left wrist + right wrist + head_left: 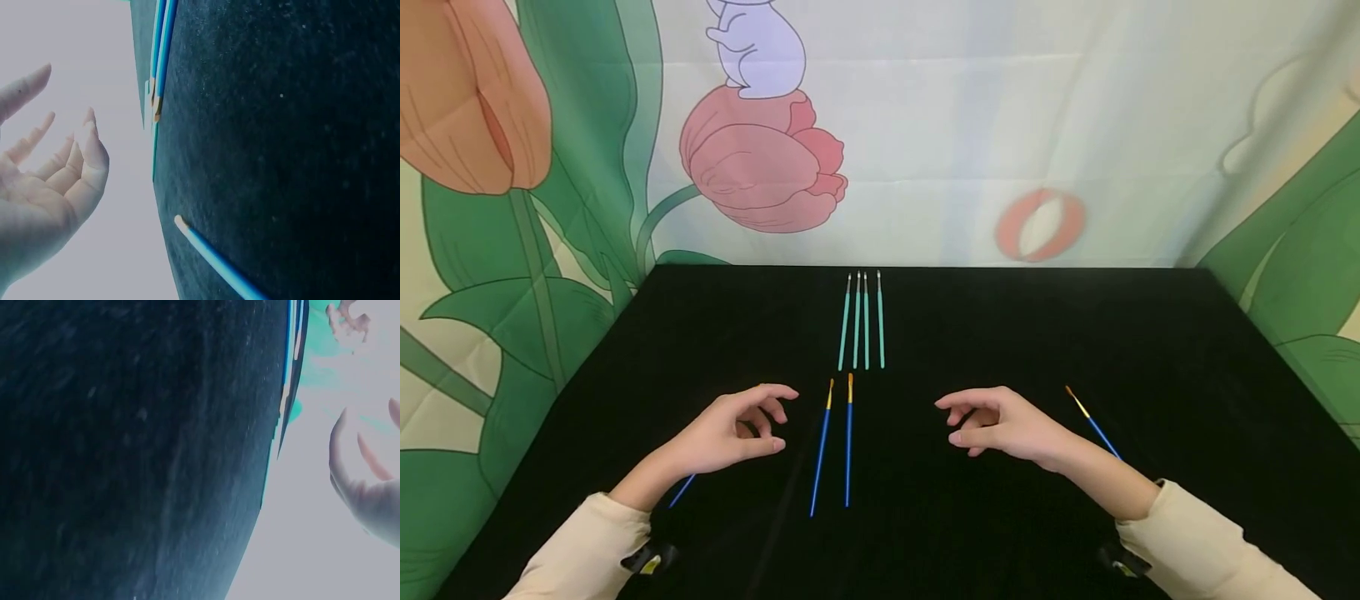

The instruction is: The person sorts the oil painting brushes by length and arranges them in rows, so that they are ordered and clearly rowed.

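Observation:
Over the left part of the black table, my left hand (741,425) hovers with loosely bent fingers and nothing in its grasp. To its right lie two blue-handled paintbrushes, the nearer one (822,458) slightly slanted and the other one (848,450) nearly straight. My right hand (1000,423) is also raised and empty, its fingers loosely bent toward the middle. A third blue paintbrush (215,259) lies partly hidden beneath my left wrist in the head view. Another blue paintbrush (1101,433) rests slanted beyond my right forearm, which covers its lower end.
Several thin teal-handled brushes (867,325) with pale tips lie side by side near the back middle of the black tabletop (985,333). Behind the table's far edge hangs a cloth backdrop (925,167) printed with tulips.

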Demonstrator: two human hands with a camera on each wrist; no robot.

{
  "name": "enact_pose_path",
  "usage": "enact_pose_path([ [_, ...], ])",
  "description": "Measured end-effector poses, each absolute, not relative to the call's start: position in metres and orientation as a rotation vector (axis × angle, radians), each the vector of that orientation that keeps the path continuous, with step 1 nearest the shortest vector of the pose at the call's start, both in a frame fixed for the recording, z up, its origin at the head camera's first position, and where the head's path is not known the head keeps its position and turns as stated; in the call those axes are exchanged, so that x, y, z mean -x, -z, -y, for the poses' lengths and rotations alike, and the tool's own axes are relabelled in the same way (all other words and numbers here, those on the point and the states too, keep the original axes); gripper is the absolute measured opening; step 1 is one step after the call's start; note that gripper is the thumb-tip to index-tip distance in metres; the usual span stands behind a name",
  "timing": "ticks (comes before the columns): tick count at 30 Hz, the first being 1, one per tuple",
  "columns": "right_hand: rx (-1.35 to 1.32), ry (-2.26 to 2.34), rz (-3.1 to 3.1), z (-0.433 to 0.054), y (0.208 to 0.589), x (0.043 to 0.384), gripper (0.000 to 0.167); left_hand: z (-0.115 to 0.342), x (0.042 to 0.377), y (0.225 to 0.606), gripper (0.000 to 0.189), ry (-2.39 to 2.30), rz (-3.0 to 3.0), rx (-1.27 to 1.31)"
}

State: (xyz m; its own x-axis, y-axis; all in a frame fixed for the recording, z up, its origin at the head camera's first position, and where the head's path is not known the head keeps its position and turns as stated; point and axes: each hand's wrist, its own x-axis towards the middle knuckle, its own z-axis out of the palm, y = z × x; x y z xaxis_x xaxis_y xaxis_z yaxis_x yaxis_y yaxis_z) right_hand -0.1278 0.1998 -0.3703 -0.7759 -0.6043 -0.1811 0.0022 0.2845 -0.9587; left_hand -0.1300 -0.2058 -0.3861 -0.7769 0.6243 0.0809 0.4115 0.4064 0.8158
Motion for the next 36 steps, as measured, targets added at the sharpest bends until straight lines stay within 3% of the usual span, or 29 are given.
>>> enact_pose_path([
  [36, 0.407, 1.471, -2.223, -0.286, 0.367, 0.127, 0.058, 0.253, 0.130, 0.390, 0.046, -1.272, -2.575, -0.774],
])
